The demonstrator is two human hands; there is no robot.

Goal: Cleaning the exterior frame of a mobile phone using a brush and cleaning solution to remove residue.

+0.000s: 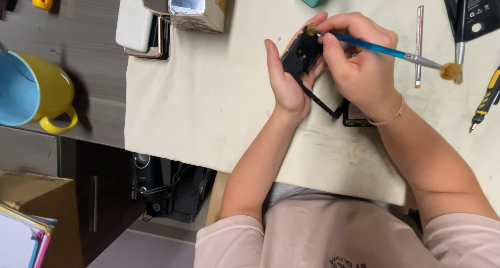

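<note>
My left hand (284, 80) holds a black phone frame (302, 57) upright over a cream mat (208, 101). My right hand (359, 65) grips a blue-handled paintbrush (388, 50) with the handle tip pressed to the top of the frame; its tan bristles (451, 71) point away to the right. A small green circuit board (355, 117) lies under my right wrist, partly hidden.
White phones (136, 20) and a small box (195, 5) lie at the mat's top left. A yellow mug (44, 93) stands on the grey desk at left. A thin metal strip (418, 44), a black package (474, 10) and a screwdriver (484, 101) lie at right.
</note>
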